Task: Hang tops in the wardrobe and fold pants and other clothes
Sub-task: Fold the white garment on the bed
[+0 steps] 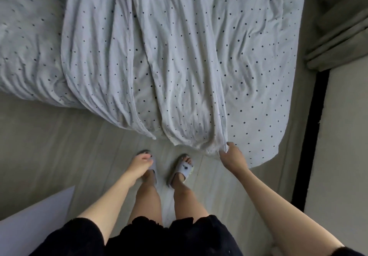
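Black clothing [139,237] on the person fills the bottom edge of the frame, with two bare legs running up from it to a pair of pale slippers [183,169] on the light floor [59,146] at lower centre. At the lower left a flat, pale lilac surface [29,216] cuts into the corner; what it is cannot be told.

Left of centre, the left hand [139,164] hangs in front of the left foot, well apart from the bedding. Its fingers [146,158] are loosely curled and hold nothing.

Across the whole upper part of the frame lies a bed [23,36] covered in white fabric with small dark dots. Over it, from upper centre down to the middle of the frame, is a rumpled dotted duvet [179,76] in the same pattern, bunched in long folds, its lower end spilling over the edge of the bed toward the floor just above the slippers. No top, pants or other loose garment can be made out on the bed.

Right of centre, the right hand [233,156] reaches forward to the lowest corner of the duvet. Its thumb and fingers [231,145] pinch the hem there, the rest of the hand lying over the sheet at the bed's rounded corner.

Along the right side a dark vertical strip [312,136] runs down beside the bed, with a plain pale surface [342,156] right of it. In the upper right corner hang grey curtain folds [338,26].
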